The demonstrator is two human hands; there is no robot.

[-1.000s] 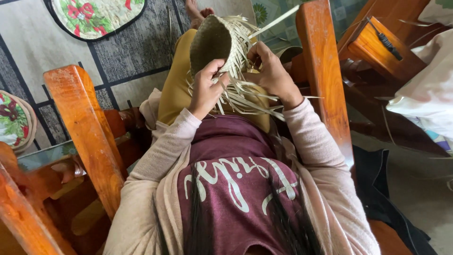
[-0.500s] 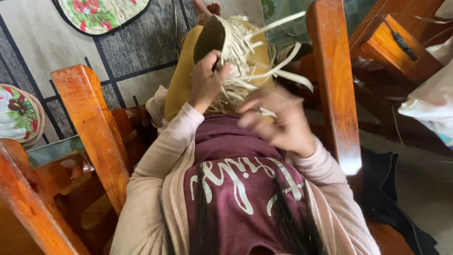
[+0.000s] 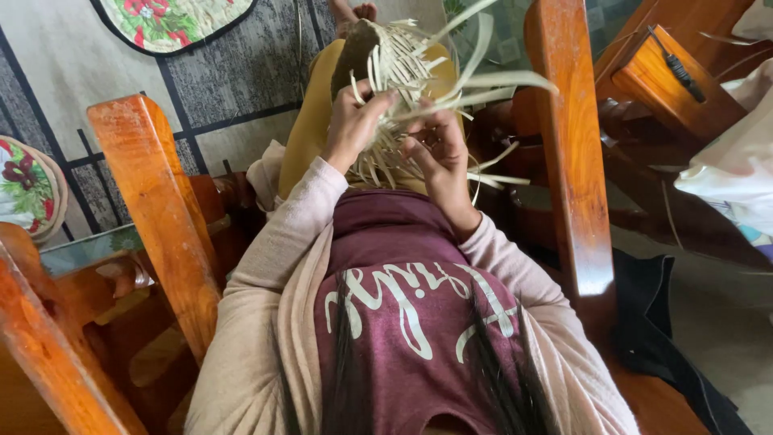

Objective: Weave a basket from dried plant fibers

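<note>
I sit in a wooden chair and hold a half-woven basket (image 3: 364, 50) of pale palm strips over my lap. My left hand (image 3: 352, 125) grips the basket's woven edge, thumb on top. My right hand (image 3: 439, 153) is under the loose strips (image 3: 471, 84), with its fingers curled around a few of them. Long unwoven strips fan out to the right and upward. My yellow trousers (image 3: 304, 129) show behind the basket.
Two wooden chair arms flank me, the left chair arm (image 3: 153, 201) and the right chair arm (image 3: 568, 137). A wooden side table (image 3: 660, 80) with a dark remote stands at the upper right. Round floral mats (image 3: 173, 20) lie on the grey rug. Dark cloth (image 3: 652, 322) lies at the right.
My right hand left the basket, swung down toward my chest, then came back up under the loose strips. The basket turned edge-on and the strips fanned out wider.
</note>
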